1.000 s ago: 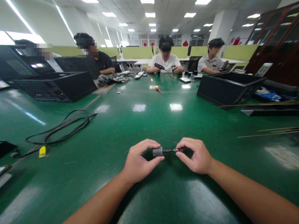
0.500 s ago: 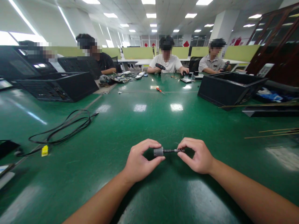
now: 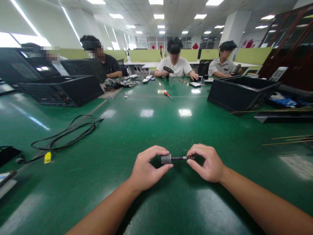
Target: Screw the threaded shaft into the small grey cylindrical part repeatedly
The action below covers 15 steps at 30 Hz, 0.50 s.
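Observation:
A short grey metal cylinder [image 3: 166,159] with a thin dark shaft [image 3: 179,158] lies level between my hands, just over the green table. My left hand [image 3: 149,168] is closed on the cylinder, thumb below and fingers above. At the other end, a brownish spiral tip [image 3: 190,157], like a drill bit's flutes or a small spring, is pinched by my right hand [image 3: 207,163] between thumb and fingertips. The fingers partly cover this tip. Whether the spiral is one piece with the shaft, I cannot tell.
A coiled black cable [image 3: 73,133] with a yellow tag [image 3: 47,157] lies left. Black computer cases [image 3: 61,91] stand left and right. An orange screwdriver [image 3: 167,94] lies farther off. Several people sit across; one holds a power drill [image 3: 168,69]. Thin rods [image 3: 288,139] reach in from the right.
Both hands keep the same grip on the cylinder and the spiral tip. The whole view has shifted very slightly; the person opposite has moved one hand a little.

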Available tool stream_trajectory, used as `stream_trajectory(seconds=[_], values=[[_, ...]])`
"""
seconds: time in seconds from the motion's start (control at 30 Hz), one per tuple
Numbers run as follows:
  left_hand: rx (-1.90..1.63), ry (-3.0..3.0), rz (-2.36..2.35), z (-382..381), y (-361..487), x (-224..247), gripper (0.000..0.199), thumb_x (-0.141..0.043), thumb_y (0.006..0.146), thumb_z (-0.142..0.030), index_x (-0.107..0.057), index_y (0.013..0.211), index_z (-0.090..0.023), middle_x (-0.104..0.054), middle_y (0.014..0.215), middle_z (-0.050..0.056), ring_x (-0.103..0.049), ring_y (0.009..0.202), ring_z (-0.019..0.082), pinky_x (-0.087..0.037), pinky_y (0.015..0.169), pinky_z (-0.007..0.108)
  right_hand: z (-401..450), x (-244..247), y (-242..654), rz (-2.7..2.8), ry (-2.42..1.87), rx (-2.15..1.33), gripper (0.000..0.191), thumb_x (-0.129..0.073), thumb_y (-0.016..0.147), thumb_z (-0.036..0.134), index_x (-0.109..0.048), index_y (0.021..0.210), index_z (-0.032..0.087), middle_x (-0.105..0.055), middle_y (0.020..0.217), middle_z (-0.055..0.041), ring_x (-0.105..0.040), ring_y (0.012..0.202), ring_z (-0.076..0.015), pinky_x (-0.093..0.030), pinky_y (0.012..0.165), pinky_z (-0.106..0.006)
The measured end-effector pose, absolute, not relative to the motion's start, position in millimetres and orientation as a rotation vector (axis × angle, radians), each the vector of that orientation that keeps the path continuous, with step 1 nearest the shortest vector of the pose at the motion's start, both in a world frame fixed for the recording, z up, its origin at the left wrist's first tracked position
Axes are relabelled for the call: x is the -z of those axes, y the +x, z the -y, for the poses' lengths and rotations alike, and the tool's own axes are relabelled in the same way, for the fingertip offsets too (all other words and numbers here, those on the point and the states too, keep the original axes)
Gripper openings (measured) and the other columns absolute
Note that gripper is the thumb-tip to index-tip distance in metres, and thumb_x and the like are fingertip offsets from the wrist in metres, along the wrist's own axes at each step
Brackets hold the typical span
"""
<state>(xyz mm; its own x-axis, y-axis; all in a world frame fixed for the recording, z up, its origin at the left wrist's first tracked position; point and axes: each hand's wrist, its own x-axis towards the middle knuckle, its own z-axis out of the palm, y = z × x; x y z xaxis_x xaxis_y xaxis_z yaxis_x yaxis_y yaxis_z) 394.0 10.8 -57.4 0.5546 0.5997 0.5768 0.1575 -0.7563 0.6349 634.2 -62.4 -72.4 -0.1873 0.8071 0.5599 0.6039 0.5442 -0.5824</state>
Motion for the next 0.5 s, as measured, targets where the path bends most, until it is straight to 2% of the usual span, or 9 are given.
stream_trajectory(seconds=[0.5], values=[[-1.125, 2.266, -0.614, -9.2, 393.6, 53.7, 0.022, -0.081, 0.074, -0.02, -0.07, 0.093, -0.019, -0.074, 0.093, 0.007, -0.071, 0.085, 0.021, -0.056, 0.08, 0.034, 61.7, 71.8, 636.7, 1.888, -1.154, -0.276, 0.003, -0.065, 0.082, 0.017, -0.063, 0.083, 0.019, -0.067, 0.075, -0.0023, -0.061, 0.068, -0.0178, -0.044, 0.068, -0.032]])
